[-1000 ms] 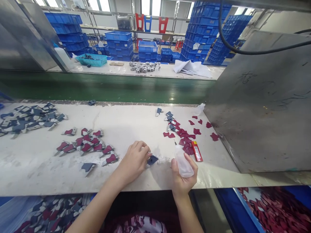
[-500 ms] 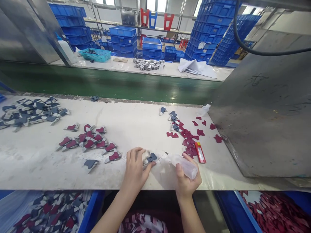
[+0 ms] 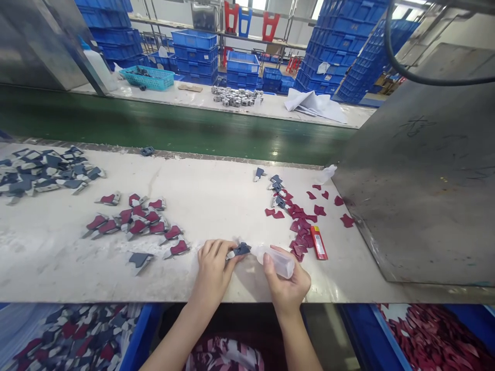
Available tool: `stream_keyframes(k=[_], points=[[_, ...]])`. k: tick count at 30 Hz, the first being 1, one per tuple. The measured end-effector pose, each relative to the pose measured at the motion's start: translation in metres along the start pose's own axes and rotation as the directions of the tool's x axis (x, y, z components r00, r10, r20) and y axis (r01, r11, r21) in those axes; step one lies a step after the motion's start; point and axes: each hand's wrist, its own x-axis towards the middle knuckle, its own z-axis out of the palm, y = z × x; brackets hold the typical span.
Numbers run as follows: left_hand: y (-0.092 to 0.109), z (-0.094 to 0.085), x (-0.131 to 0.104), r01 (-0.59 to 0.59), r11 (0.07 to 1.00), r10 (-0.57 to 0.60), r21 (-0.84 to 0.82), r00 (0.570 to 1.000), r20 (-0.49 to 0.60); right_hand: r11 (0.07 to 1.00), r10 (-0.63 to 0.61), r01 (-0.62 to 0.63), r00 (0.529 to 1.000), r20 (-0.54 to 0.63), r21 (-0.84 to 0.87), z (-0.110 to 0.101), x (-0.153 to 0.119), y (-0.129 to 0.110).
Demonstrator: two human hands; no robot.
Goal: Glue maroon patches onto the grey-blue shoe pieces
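My left fingers (image 3: 232, 257) pinch a small blue-and-grey moulded piece (image 3: 242, 249) just above the white tabletop (image 3: 201, 201); my right fingers wrap a translucent plastic squeeze bottle (image 3: 279, 262), nozzle end at the piece. Both forearms reach up from the table's near edge, angled inward.

A pale, stained worktop (image 3: 209, 196) ran across the room, with a glossy green strip (image 3: 193, 135) behind it that caught a spot of light. Past that stood a narrow pale bench (image 3: 162, 99). Bare metal panels rose at the left (image 3: 42, 51) and right (image 3: 425, 175), the right one marked with scrawls, and a dark cable (image 3: 410, 76) looped before it. Farther back, blue crates (image 3: 332, 49) were stacked high near a metal rack (image 3: 170, 23) holding red and blue stools (image 3: 269, 27), while bright windows (image 3: 257, 4) broke the whitish wall (image 3: 288, 13)
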Motion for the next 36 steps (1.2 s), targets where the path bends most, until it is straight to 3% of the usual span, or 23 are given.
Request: stream_keyframes(k=[22, 33, 36], points=[[-0.002, 0.002, 0.0, -0.009, 1.0, 0.009, 0.012, 0.999, -0.033, 0.998, -0.052, 0.051, 0.998, -0.037, -0.02, -0.002, -0.002, 0.0], [-0.001, 0.001, 0.0, 0.012, 1.0, -0.012, 0.0, 1.0, -0.011, 0.998, 0.03, -0.024, 0.994, -0.101, 0.061, -0.005, -0.009, 0.005], [-0.001, 0.0, 0.0, 0.012, 1.0, -0.012, -0.013, 1.0, -0.003, 0.997, 0.006, -0.003, 0.999, -0.051, 0.072, -0.004, -0.007, 0.001]])
